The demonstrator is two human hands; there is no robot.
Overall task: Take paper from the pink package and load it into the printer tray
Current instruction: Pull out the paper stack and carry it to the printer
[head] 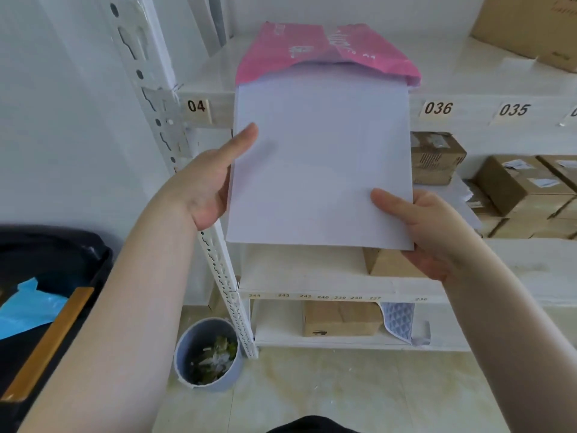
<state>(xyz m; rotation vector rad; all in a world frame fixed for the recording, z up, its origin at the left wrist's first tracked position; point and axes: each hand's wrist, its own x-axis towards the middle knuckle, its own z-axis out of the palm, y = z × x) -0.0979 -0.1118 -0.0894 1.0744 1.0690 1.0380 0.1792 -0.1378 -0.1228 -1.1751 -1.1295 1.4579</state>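
A pink package lies on the upper white shelf, its torn mouth facing me. A white stack of paper sticks far out of that mouth, past the shelf edge, its far end still under the pink flap. My left hand grips the stack's left edge, thumb on top. My right hand holds the near right corner, thumb on top and fingers below. No printer tray is in view.
The white rack post stands just left of the paper. Cardboard boxes fill the middle shelf at the right, one more box sits lower. A grey waste bin stands on the floor. A black object with blue plastic is at left.
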